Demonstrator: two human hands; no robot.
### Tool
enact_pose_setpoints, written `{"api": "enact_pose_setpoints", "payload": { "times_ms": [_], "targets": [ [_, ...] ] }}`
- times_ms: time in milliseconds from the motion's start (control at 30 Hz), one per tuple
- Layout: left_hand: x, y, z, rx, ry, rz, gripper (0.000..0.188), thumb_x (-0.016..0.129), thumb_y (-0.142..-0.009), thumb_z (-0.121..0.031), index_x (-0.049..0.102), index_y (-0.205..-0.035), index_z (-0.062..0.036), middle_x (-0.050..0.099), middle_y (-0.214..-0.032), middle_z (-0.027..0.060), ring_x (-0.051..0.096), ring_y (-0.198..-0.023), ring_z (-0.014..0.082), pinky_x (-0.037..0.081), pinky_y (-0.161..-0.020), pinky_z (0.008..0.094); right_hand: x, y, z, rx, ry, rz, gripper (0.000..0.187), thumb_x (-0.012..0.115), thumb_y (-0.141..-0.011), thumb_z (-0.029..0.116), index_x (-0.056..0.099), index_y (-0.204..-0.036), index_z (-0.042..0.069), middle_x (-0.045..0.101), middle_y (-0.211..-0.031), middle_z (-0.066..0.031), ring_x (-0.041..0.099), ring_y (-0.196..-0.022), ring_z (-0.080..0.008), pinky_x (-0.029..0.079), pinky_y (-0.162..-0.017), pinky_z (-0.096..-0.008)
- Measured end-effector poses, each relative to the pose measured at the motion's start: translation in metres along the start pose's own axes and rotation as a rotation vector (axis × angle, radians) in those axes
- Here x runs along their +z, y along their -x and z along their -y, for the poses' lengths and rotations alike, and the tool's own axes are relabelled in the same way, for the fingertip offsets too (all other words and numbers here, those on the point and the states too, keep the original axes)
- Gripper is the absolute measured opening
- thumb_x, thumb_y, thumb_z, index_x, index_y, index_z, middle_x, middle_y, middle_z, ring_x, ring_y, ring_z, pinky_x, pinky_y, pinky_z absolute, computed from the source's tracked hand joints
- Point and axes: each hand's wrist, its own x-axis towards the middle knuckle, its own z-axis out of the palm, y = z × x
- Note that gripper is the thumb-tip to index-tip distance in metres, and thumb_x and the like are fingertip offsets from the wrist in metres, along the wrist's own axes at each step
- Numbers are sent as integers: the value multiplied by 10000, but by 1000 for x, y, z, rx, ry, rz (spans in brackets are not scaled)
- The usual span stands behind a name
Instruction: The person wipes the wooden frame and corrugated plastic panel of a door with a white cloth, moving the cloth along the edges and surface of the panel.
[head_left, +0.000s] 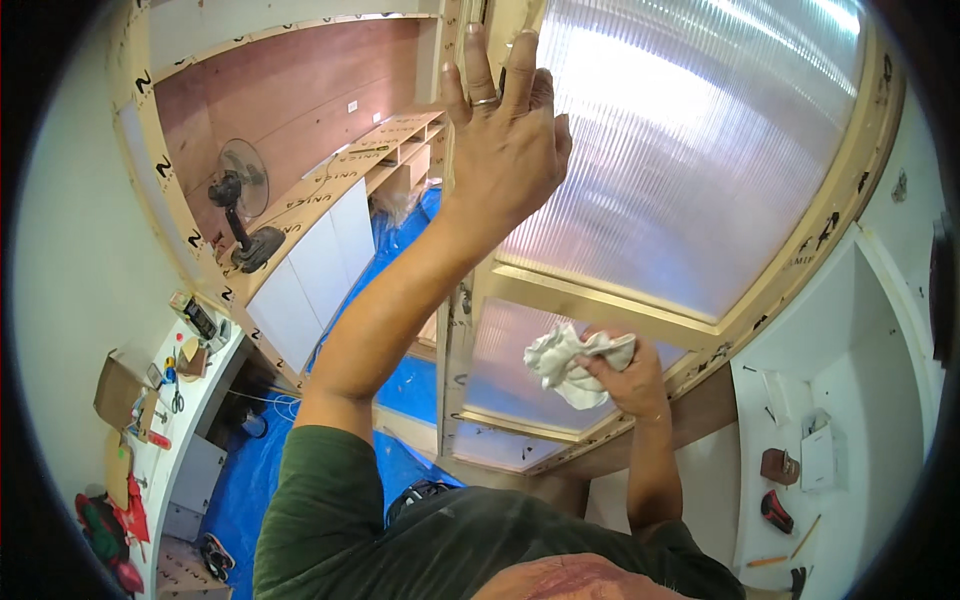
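My left hand (505,140) is raised against the upright edge of a wooden-framed door or partition. Its fingers are spread over the wood, with a ring on one of them, and I see nothing held in it. Lower down on the right, my right hand (632,378) is closed around a crumpled white cloth (572,366), in front of a lower panel. The large ribbed translucent panel (680,150) above it is set in a gold-toned wooden frame (610,302). Whether the cloth touches the panel, I cannot tell.
Through the opening on the left, a fan (240,205) stands on a long wooden counter (320,190). Blue sheeting (405,385) covers the floor. Scissors (178,398) and other items lie on a white ledge. At right, a white shelf (850,400) holds a red-and-black tool (777,512) and pencils (768,562).
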Motion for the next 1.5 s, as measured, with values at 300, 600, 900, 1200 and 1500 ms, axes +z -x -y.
{"api": "enact_pose_setpoints", "payload": {
  "times_ms": [300, 600, 900, 1200, 1500],
  "targets": [
    [5, 4, -13, -79, -1, 7, 589, 650, -899, -310, 594, -1323, 95, 206, -1638, 158, -23, -1547, 514, 28, -1203, 669, 4, 17, -1, -56, 9, 130, 233, 834, -845, 56, 683, -1019, 19, 672, -933, -20, 620, -887, -105, 516, -799, -289],
    [8, 2, -18, -92, 20, -10, 555, 648, -894, -268, 601, -1288, 119, 206, -1633, 180, -34, -1544, 523, 35, -1196, 676, 4, 35, -28, 67, -52, 162, 204, 807, -883, 71, 669, -1026, 23, 667, -914, -4, 618, -862, -85, 521, -767, -267],
    [7, 1, -10, -86, 9, -20, 486, 659, -895, -259, 644, -1293, 20, 262, -1623, 131, 18, -1543, 513, 80, -1191, 685, 4, 34, -48, 115, -100, 166, 245, 813, -884, 77, 662, -1069, 24, 686, -932, 2, 626, -869, -66, 533, -755, -254],
    [5, 0, -1, -61, 24, -41, 478, 675, -889, -254, 660, -1315, -39, 288, -1626, 117, 55, -1545, 502, 121, -1182, 692, 9, 30, -48, 150, -121, 193, 249, 811, -886, 81, 662, -1076, 19, 691, -927, -1, 636, -860, -68, 543, -758, -254],
    [2, -3, 1, -35, 41, -60, 446, 683, -886, -249, 670, -1280, -41, 280, -1631, 120, 78, -1538, 511, 122, -1182, 689, 12, 26, -50, 131, -74, 204, 251, 807, -891, 83, 660, -1080, 8, 695, -941, -5, 640, -853, -67, 546, -751, -253]
  ]
}}
